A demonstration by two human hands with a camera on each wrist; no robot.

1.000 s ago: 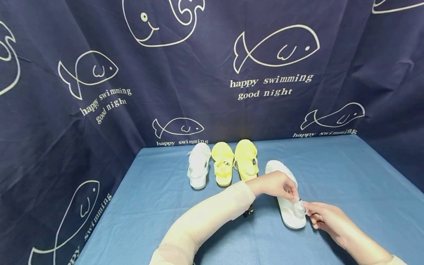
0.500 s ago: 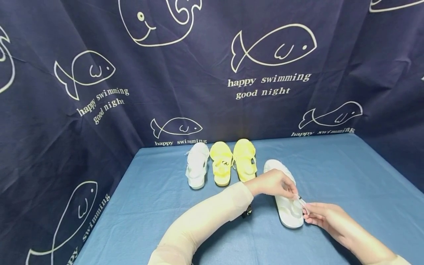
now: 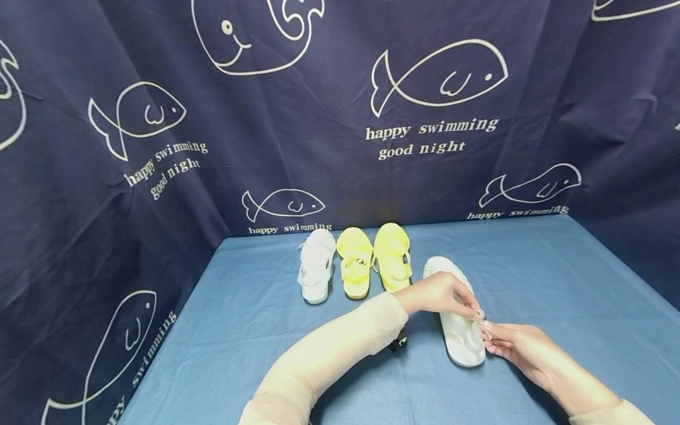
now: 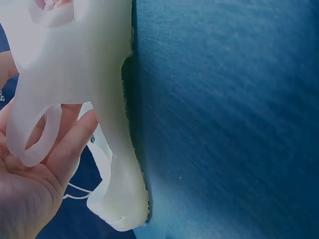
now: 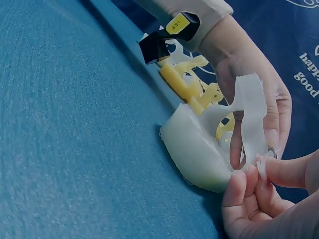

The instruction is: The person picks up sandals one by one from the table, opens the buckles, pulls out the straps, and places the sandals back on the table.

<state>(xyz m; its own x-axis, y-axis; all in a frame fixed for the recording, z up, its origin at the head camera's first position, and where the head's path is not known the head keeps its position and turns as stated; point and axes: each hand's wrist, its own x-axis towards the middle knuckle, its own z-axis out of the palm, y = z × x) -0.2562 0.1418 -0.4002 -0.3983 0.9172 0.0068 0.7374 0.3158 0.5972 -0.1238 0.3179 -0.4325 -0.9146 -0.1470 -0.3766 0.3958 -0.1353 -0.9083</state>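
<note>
A white sandal (image 3: 461, 342) lies on the blue cloth at the right, its toe pointing away and its middle partly hidden by my left hand (image 3: 446, 295). That hand reaches across it and pinches the heel strap beside a small metal buckle (image 5: 272, 152). From the right, my right hand (image 3: 523, 348) pinches the strap's end between thumb and fingers, close to the left fingertips. In the right wrist view the strap (image 5: 253, 112) stands up above the heel (image 5: 194, 149). Fingers cover much of the join at the buckle.
Further back stand another white sandal (image 3: 316, 268) and two yellow sandals (image 3: 355, 268) (image 3: 392, 254) in a row. A dark curtain with fish drawings (image 3: 297, 147) hangs behind the table. A black device (image 5: 172, 40) sits at the left wrist.
Half a second ago a length of strap stretched visibly between the hands. Now the right fingertips are nearer the left ones, and less strap shows between them. The sandals in back stay put.
</note>
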